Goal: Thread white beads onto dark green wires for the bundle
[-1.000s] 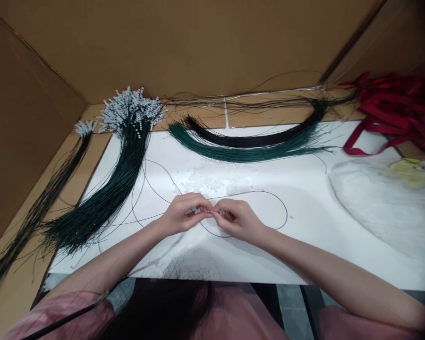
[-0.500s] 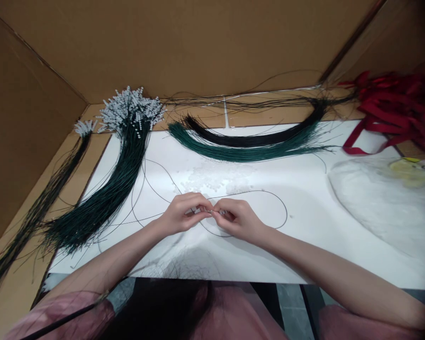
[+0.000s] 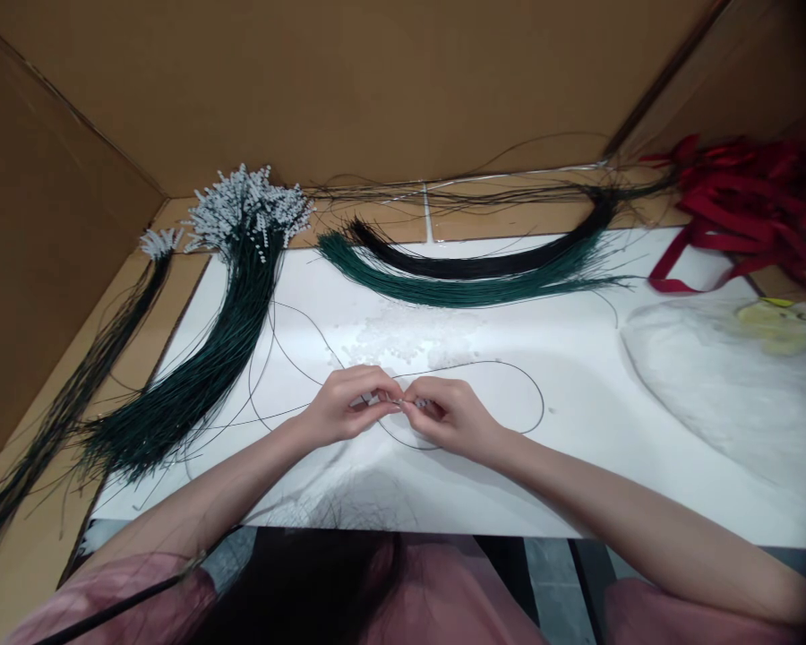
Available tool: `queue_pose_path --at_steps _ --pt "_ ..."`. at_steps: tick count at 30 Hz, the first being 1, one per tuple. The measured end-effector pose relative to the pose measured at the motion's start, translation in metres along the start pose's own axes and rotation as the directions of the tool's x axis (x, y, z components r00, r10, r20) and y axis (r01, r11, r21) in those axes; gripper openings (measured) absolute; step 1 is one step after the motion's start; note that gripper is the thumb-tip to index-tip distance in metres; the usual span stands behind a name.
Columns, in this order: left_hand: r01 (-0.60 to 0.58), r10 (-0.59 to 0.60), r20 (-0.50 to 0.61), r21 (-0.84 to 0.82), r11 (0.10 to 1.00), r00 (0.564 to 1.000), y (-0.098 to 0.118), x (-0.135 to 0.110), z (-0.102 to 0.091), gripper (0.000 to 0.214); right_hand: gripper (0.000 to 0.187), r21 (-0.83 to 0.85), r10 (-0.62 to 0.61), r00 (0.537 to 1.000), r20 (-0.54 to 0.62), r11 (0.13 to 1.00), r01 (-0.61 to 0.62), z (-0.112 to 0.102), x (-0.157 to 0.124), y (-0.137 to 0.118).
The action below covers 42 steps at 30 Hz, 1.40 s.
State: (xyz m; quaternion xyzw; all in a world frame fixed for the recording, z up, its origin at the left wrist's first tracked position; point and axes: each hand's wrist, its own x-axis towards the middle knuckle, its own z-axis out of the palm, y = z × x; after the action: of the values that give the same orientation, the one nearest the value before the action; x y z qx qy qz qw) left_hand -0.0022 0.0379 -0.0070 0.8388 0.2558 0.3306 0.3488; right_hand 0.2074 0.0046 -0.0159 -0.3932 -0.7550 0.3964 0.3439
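Observation:
My left hand (image 3: 355, 401) and my right hand (image 3: 447, 412) meet fingertip to fingertip above a white board (image 3: 578, 403). Both are pinched closed on a thin dark wire (image 3: 543, 403), which loops out to the right and comes back under the right hand. A few small white beads (image 3: 422, 402) show between the fingers; how the wire runs through them is hidden. Loose white beads (image 3: 403, 336) lie scattered just beyond the hands. To the left rests a thick bundle of green wires (image 3: 235, 313) with white beaded tips (image 3: 248, 210).
A thinner beaded bundle (image 3: 107, 349) lies far left. Black wires (image 3: 484, 264) and green wires (image 3: 470, 291) curve along the back. Red ribbon (image 3: 732, 215) is heaped at the back right, near a clear plastic bag (image 3: 732, 394). Brown cardboard walls (image 3: 376, 90) enclose the board.
Almost nothing differs. Both hands keep the same pinch at the same spot, and the wire loop lies practically as before.

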Motion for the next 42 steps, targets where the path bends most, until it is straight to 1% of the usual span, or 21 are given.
queue_pose_path --at_steps 42 --pt "-0.004 0.004 0.011 0.0 1.0 1.0 -0.0035 -0.0016 0.0009 0.01 0.011 -0.008 0.008 1.0 0.024 1.0 -0.008 -0.0014 0.0012 -0.0004"
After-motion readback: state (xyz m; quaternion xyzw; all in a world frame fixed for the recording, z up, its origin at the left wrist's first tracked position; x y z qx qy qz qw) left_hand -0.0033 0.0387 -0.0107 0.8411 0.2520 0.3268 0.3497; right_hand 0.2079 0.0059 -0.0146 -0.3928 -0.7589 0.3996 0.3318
